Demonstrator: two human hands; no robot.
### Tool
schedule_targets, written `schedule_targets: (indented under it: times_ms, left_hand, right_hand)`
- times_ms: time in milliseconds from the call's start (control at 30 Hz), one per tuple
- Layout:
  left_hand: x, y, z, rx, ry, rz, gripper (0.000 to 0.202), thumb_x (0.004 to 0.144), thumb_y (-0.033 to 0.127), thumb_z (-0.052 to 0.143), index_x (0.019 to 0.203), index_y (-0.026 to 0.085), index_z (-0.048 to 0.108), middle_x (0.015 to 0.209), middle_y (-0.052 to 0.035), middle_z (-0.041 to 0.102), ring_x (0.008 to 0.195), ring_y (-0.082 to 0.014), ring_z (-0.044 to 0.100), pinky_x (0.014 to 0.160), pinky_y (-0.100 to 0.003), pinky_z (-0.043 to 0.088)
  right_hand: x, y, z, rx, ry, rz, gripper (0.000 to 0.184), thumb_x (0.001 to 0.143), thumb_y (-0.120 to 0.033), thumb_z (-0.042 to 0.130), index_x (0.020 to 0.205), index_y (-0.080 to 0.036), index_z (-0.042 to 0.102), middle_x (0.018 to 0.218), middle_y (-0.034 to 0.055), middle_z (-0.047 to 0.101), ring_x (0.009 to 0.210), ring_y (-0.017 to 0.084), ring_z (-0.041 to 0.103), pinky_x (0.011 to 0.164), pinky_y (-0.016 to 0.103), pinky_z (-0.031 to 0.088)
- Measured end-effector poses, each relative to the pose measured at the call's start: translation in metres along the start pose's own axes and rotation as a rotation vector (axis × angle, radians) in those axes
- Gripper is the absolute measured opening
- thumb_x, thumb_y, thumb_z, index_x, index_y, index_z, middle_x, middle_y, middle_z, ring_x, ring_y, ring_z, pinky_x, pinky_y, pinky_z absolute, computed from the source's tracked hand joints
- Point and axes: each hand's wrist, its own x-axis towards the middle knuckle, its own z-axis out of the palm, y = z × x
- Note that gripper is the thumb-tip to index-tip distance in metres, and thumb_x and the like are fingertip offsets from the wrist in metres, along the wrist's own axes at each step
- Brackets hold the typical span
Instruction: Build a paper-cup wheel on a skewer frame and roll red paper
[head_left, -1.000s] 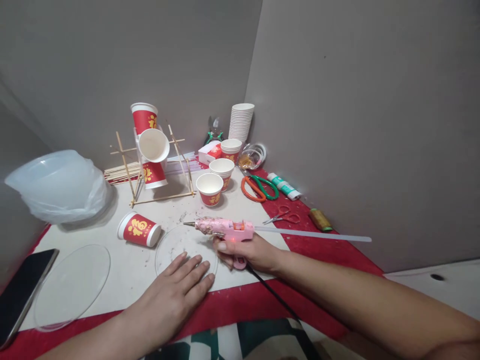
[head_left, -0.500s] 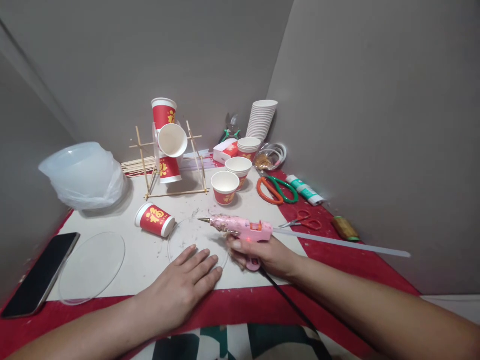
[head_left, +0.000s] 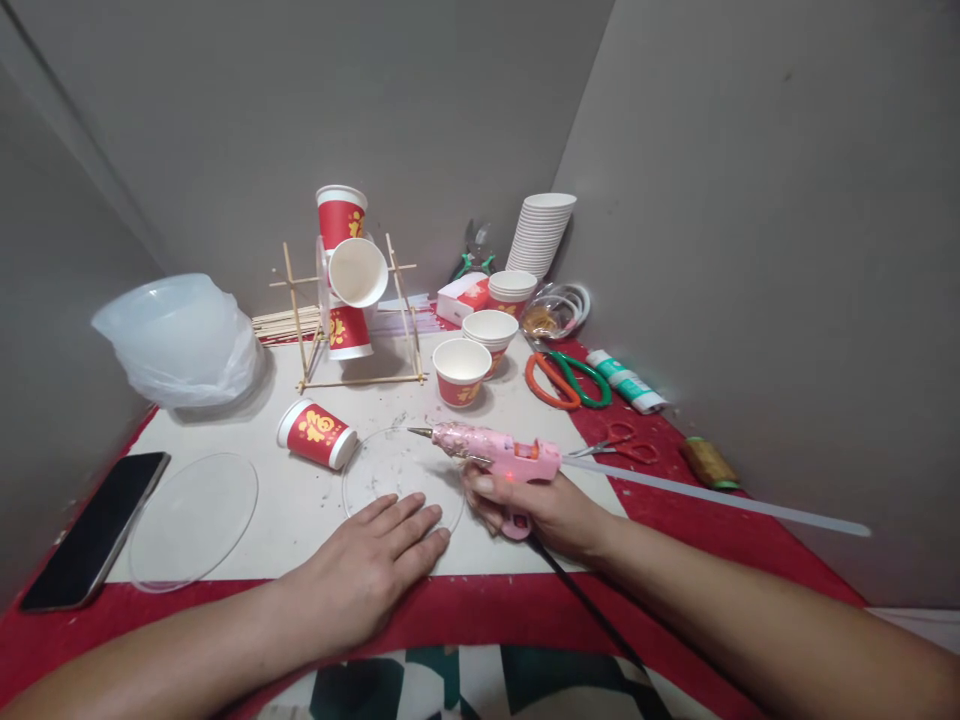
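Note:
My right hand point(head_left: 529, 505) is closed around the grip of a pink glue gun point(head_left: 480, 450), whose metal nozzle points left. A long glue stick point(head_left: 712, 497) juts from its rear. Fingers stretched out, my left hand point(head_left: 379, 560) lies flat on the near edge of a clear round disc point(head_left: 397, 465). Just beyond that disc a red paper cup point(head_left: 317, 434) rests on its side. A second clear disc point(head_left: 196, 520) lies farther left. Behind stands a stick frame point(head_left: 360, 380) with several red cups mounted between its sides, one showing its open mouth point(head_left: 358, 272).
A black phone point(head_left: 94, 530) lies at the left edge, with a bag-wrapped plastic bowl point(head_left: 176, 340) behind it. Red cups point(head_left: 461, 375) and a tall cup stack point(head_left: 541, 235) stand at the back. Large scissors point(head_left: 570, 380), small scissors point(head_left: 619, 443) and a thread spool point(head_left: 709, 462) lie right.
The whole scene has shifted slightly right in view, as the camera turned a little. Both hands keep about the same place over the table, the glue gun still held.

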Motion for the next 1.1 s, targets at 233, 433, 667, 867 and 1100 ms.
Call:
schedule_targets:
  times_ms: [233, 433, 667, 867, 1100]
  left_hand:
    - [0.0005, 0.0004, -0.0001, -0.023, -0.018, -0.012, 0.049, 0.098, 0.011, 0.046, 0.147, 0.010, 0.050, 0.152, -0.0192, 0.054, 0.141, -0.0363, 0.052, 0.109, -0.055, 0.052]
    - [0.0010, 0.0002, 0.0003, -0.004, -0.014, -0.003, 0.047, 0.101, 0.015, 0.044, 0.147, 0.010, 0.050, 0.152, -0.0182, 0.055, 0.140, -0.0362, 0.054, 0.107, -0.053, 0.054]
    - [-0.0018, 0.0018, -0.0002, 0.022, 0.013, 0.007, 0.045, 0.101, 0.015, 0.043, 0.145, 0.010, 0.050, 0.150, -0.0171, 0.057, 0.137, -0.0360, 0.056, 0.105, -0.050, 0.056]
    - [-0.0001, 0.0019, -0.0019, 0.030, 0.037, 0.017, 0.044, 0.101, 0.015, 0.044, 0.143, 0.009, 0.051, 0.148, -0.0175, 0.059, 0.135, -0.0364, 0.059, 0.101, -0.050, 0.058]
    - [0.0005, 0.0021, -0.0043, 0.046, 0.051, 0.020, 0.042, 0.102, 0.016, 0.043, 0.142, 0.009, 0.053, 0.146, -0.0177, 0.061, 0.133, -0.0361, 0.060, 0.097, -0.048, 0.059]
  right_hand:
    - [-0.0014, 0.0003, -0.0008, -0.031, 0.021, -0.031, 0.043, 0.083, -0.057, 0.072, 0.073, -0.018, 0.060, 0.059, -0.0016, 0.054, 0.050, 0.009, 0.045, 0.045, 0.023, 0.028]
    - [-0.0023, -0.0014, -0.0015, -0.109, 0.023, -0.024, 0.050, 0.083, -0.062, 0.071, 0.066, -0.018, 0.055, 0.057, -0.0010, 0.053, 0.052, 0.010, 0.045, 0.050, 0.026, 0.030]
    - [-0.0026, 0.0007, -0.0015, -0.110, 0.025, -0.033, 0.050, 0.084, -0.064, 0.069, 0.066, -0.019, 0.054, 0.058, -0.0016, 0.051, 0.052, 0.010, 0.044, 0.050, 0.027, 0.029]
    - [-0.0037, 0.0030, -0.0026, -0.096, 0.033, -0.045, 0.050, 0.085, -0.063, 0.069, 0.066, -0.019, 0.055, 0.058, -0.0016, 0.051, 0.053, 0.010, 0.044, 0.051, 0.027, 0.030]
    - [-0.0053, 0.0003, 0.0013, -0.053, 0.058, -0.055, 0.048, 0.083, -0.063, 0.071, 0.072, -0.019, 0.057, 0.057, -0.0034, 0.049, 0.051, 0.009, 0.040, 0.049, 0.026, 0.027]
